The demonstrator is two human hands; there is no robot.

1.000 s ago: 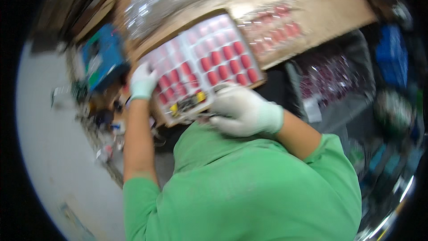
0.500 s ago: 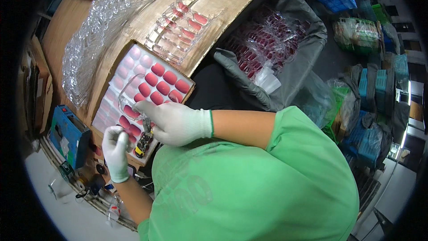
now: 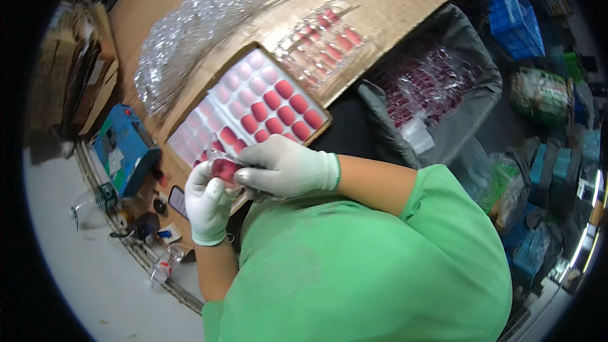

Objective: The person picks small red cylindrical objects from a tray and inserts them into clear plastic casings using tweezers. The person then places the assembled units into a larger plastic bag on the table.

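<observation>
Both hands wear white gloves and meet over the near side of a box (image 3: 324, 128) of lenses. Between them is a pair of clear-framed glasses (image 3: 225, 170) with a dark red lens showing; the rest of it is covered by fingers. My left hand (image 3: 209, 206) is closed around the glasses' left side, thumb toward me. From the right, my right hand (image 3: 285, 168) grips the same glasses, its thumb against the lens. Several red lenses (image 3: 285, 114) sit in rows on the box's white tray, beside paler spots farther left.
A heap of clear frames (image 3: 171, 50) lies at the far left; glasses with red lenses (image 3: 332, 47) stand in a row behind the box. On the right is a grey-lined bin (image 3: 472, 88) of red-lensed glasses. A blue case (image 3: 126, 149) and a phone (image 3: 178, 201) are at left.
My left hand has come over to meet the right on the glasses. A black and yellow object by my right hand is out of sight. The whole view has shifted.
</observation>
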